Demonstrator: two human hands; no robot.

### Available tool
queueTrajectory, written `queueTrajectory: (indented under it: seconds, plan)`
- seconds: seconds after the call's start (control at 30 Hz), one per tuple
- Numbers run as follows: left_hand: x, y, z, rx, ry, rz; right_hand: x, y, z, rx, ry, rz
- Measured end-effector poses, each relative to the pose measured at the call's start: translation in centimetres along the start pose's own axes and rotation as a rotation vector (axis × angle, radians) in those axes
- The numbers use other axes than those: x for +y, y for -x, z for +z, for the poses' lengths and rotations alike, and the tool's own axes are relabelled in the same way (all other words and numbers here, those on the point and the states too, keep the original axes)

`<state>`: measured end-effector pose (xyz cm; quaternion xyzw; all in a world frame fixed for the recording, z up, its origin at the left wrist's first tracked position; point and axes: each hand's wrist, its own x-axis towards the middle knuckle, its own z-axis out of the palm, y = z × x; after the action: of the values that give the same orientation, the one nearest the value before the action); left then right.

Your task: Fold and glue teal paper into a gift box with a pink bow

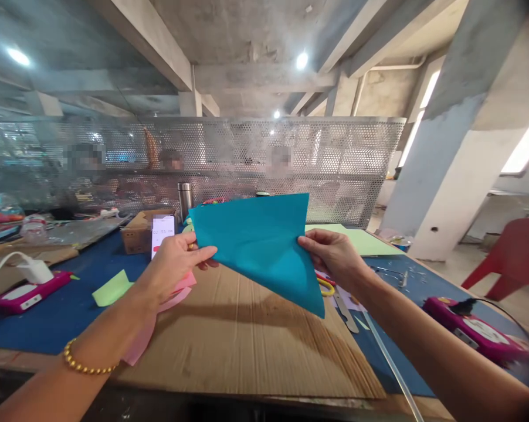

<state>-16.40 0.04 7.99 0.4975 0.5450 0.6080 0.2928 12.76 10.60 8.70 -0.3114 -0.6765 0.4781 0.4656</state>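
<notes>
a sheet of blue paper [255,240] is held up between the two hands, stretched from the left fingertips to the right ones, above a cardboard sheet [229,346]. by the left hand [183,255] the paper's left edge is pinched: the thumb is laid flat across the front face and pointed inward, while other fingers are tucked behind, with no gap left except the paper's thickness. by the right hand [328,246] the right edge is gripped just as narrowly, with the thumb and fingertips pressed together and the remaining fingers curled in. both forearms are reached forward and angled inward, the left one ringed by a gold bead bracelet [88,369]. the paper is tilted, its lowest corner hung below the right fingers.

just behind the left fingers a phone [163,234] is propped against a cardboard box [136,233]. pink paper [143,340] is partly covered by the left forearm, and a green slip [112,288] is seen to the left of it. below the right fingers, yellow-handled scissors [327,287] are partly hidden by the blue paper, with a metal blade [346,313] placed near them.
</notes>
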Motion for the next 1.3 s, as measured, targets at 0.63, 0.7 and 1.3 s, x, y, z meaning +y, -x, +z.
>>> queueTrajectory:
  seconds: [0.63,0.7,1.3]
  plan:
    - [-5.7,3.7,-5.0,-0.31,-0.458,0.812,4.3,6.3,1.1,-0.12,0.66,-0.68]
    - [-9.2,4.2,-5.2,-0.43,-0.496,0.829,6.6,7.4,1.1,-0.313,0.778,-0.662]
    - [-9.1,5.0,-6.5,-0.682,-0.802,0.617,3.6,12.4,4.9,-0.555,1.351,-0.556]
